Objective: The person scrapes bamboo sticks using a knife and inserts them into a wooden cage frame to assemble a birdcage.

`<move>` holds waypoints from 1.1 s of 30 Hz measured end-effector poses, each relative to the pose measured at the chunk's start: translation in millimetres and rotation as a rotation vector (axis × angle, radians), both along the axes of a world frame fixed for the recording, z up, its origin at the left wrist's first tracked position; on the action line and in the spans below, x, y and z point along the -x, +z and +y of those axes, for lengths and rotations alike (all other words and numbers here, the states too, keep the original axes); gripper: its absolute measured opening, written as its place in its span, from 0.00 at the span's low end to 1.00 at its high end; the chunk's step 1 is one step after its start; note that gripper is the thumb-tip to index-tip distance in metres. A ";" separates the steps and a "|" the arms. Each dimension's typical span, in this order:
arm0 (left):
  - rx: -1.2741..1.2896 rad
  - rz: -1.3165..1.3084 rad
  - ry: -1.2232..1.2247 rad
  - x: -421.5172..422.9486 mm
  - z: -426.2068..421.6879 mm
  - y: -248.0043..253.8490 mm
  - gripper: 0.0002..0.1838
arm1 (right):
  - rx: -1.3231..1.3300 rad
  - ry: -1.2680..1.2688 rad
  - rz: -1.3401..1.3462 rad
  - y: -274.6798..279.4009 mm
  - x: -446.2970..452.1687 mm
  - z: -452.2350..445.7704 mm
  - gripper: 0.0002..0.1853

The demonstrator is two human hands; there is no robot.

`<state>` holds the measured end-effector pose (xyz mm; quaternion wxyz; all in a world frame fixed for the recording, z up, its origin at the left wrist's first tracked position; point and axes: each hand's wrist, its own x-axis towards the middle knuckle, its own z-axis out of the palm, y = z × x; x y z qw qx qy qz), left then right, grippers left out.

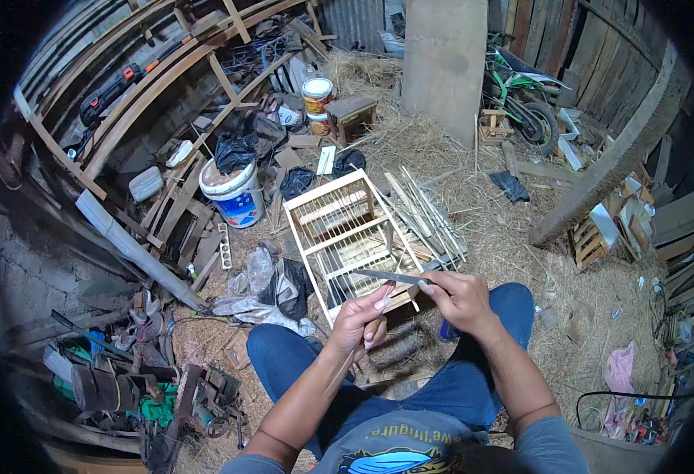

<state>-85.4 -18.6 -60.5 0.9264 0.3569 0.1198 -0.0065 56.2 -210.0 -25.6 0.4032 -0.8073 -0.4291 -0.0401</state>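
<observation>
My right hand [459,300] is closed round the handle of a knife [388,276], whose blade points left above a wooden frame. Just left of it, my left hand [360,322] pinches a thin wooden stick [337,374] that slants down toward my forearm. Blade and fingertips of my left hand are close together; whether the blade touches the stick is hard to tell. In front of my knees lies the pale slatted wooden frame [339,187], with thin rods running between its crossbars.
Beyond the frame's right side lies a pile of thin sticks [424,213]. A white bucket [232,193] stands at the left, near crumpled plastic sheets [262,276]. A wooden post [600,166] leans at the right, and a green motorbike [521,103] is at the back.
</observation>
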 end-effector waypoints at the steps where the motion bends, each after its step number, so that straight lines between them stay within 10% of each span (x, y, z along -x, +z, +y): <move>1: 0.001 0.000 0.002 1.3 0.5 -1.2 0.22 | 0.001 0.002 0.000 -5.1 -5.7 -1.3 0.09; 7: -0.060 -0.002 -0.050 6.8 3.0 -5.6 0.23 | 0.037 -0.149 0.075 -13.6 -17.8 -5.3 0.11; 12: -0.320 0.084 -0.128 2.5 -7.3 1.0 0.23 | -0.490 -0.018 0.820 -6.4 -7.1 31.0 0.15; 22: -0.734 0.005 0.007 -5.3 -7.8 9.3 0.17 | -0.538 0.040 1.209 7.7 -17.0 43.3 0.17; 33: -0.730 -0.070 0.200 -23.5 -20.5 9.5 0.18 | -0.560 0.004 0.725 13.7 -22.3 56.4 0.17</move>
